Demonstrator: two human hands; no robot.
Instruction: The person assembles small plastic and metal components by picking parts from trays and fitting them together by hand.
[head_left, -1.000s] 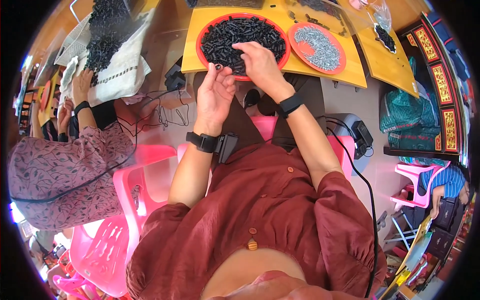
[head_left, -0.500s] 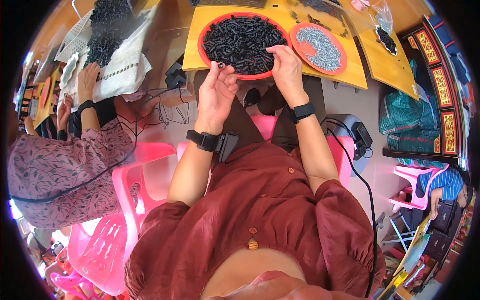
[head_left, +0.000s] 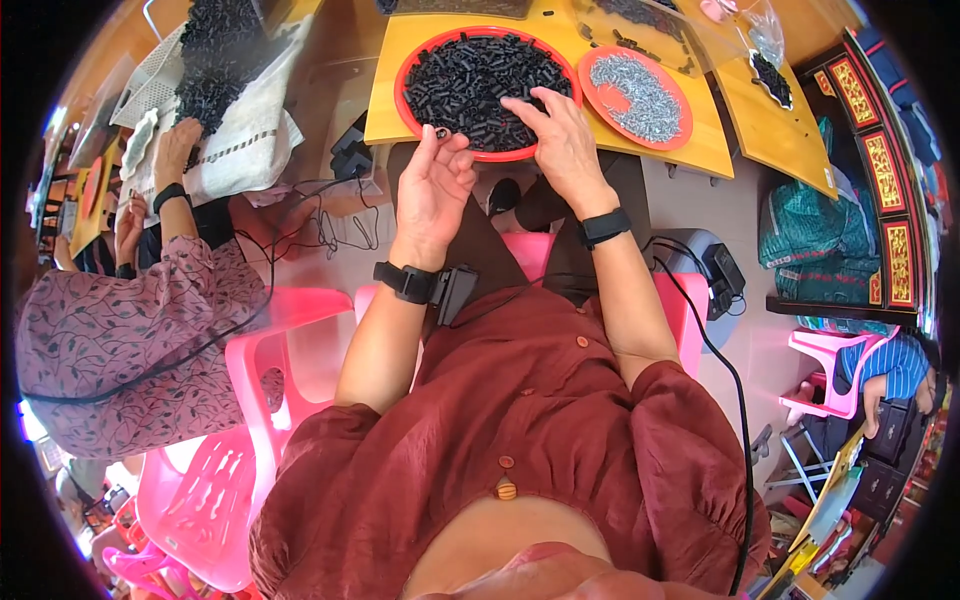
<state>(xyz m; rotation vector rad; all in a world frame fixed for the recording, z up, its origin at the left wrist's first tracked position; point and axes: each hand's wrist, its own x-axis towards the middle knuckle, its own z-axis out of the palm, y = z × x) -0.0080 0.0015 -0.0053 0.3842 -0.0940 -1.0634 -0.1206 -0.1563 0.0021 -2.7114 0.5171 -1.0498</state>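
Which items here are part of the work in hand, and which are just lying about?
In use:
left hand, pinching a small black piece
right hand, in the red tray of black pieces
red plate of silvery metal parts

Lying about:
black cables
pink plastic chairs

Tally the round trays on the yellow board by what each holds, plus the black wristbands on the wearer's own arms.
Round red tray of small black pieces: 1
Round red tray of small silvery metal pieces: 1
Black wristbands, left and right: 2
Total: 4
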